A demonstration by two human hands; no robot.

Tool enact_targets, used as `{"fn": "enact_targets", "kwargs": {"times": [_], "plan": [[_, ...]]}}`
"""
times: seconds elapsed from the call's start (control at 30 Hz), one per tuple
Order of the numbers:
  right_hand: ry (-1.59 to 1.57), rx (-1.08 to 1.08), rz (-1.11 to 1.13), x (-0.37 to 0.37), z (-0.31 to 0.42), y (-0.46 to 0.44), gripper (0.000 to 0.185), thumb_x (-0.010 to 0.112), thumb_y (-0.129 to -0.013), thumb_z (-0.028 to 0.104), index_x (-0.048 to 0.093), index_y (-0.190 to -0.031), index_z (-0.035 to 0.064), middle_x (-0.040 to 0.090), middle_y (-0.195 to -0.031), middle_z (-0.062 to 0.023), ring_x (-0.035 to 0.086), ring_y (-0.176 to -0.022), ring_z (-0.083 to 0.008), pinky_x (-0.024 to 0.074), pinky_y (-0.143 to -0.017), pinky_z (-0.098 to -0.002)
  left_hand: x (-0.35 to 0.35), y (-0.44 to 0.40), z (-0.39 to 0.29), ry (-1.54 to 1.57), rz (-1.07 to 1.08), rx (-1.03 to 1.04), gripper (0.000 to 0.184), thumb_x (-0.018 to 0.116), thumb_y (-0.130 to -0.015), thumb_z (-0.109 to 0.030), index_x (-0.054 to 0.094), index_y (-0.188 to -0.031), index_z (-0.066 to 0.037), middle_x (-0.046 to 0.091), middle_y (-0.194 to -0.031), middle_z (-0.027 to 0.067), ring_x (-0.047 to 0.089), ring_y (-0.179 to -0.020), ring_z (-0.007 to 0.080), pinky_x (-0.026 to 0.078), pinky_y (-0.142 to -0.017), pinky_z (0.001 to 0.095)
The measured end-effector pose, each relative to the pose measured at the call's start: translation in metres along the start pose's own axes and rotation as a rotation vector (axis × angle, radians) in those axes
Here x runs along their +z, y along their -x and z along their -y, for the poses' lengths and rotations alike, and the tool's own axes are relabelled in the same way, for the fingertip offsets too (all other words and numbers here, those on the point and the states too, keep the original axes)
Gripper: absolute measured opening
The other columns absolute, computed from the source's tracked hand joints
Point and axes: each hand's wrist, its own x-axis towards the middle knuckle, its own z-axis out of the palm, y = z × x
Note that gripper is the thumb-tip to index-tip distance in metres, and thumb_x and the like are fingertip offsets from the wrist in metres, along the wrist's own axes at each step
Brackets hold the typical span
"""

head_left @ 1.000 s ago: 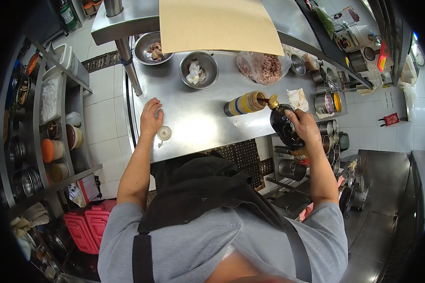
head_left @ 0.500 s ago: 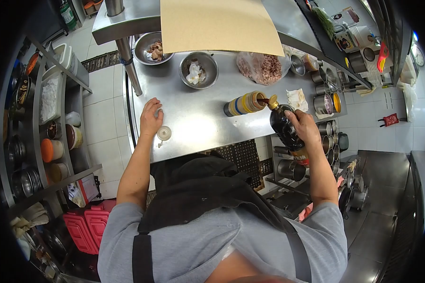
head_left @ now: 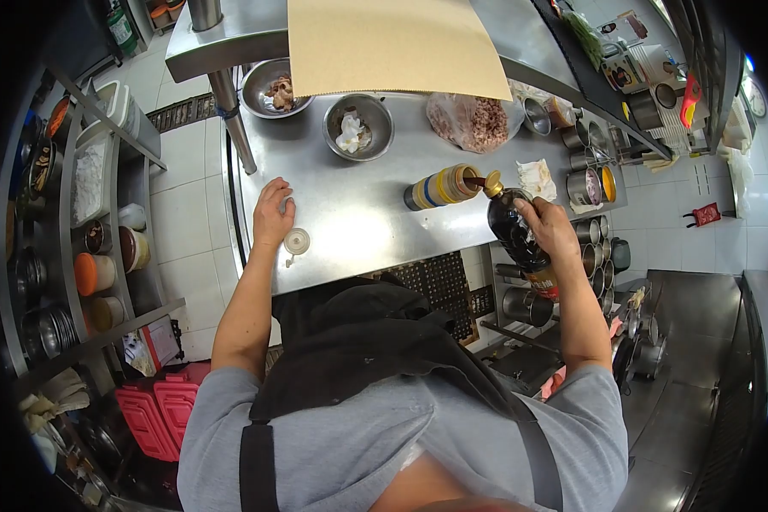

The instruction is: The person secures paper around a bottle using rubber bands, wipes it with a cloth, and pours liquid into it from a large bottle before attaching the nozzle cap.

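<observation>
In my right hand (head_left: 548, 224) is a dark sauce bottle (head_left: 514, 226) with a gold neck, tipped toward a squeeze bottle (head_left: 439, 188) wrapped in yellow and blue bands. Brown liquid runs from the neck into the squeeze bottle's open mouth. My left hand (head_left: 273, 209) rests on the steel table (head_left: 363, 230) near its left edge, fingers stretched out and holding nothing. Just below that hand lies a pale round nozzle cap (head_left: 296, 241).
Behind stand a metal bowl with white stuff (head_left: 358, 128), a bowl with brownish pieces (head_left: 277, 90) and a clear bag of minced meat (head_left: 474, 122). A crumpled cloth (head_left: 536, 181) lies right of the bottles. Brown paper (head_left: 392, 47) hangs over the upper shelf's edge.
Liquid keeps flowing from the sauce bottle, which stays tipped in almost the same place. Both hands are practically still.
</observation>
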Motion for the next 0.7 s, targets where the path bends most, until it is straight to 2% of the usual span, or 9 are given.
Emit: {"fn": "enact_targets", "kwargs": {"times": [0.7], "plan": [[-0.009, -0.005, -0.010, 0.0026, -0.0059, -0.0040, 0.058, 0.057, -0.093, 0.050, 0.063, -0.086, -0.0073, 0.059, -0.068, -0.0278, 0.060, -0.068, -0.0441, 0.0461, -0.065, -0.0477, -0.0006, 0.0004, -0.0015, 0.001, 0.010, -0.024, 0.019, 0.061, -0.078, -0.001, 0.068, -0.095, 0.001, 0.064, -0.117, 0.0128, 0.056, -0.120, 0.0295, 0.046, -0.102, 0.0379]]}}
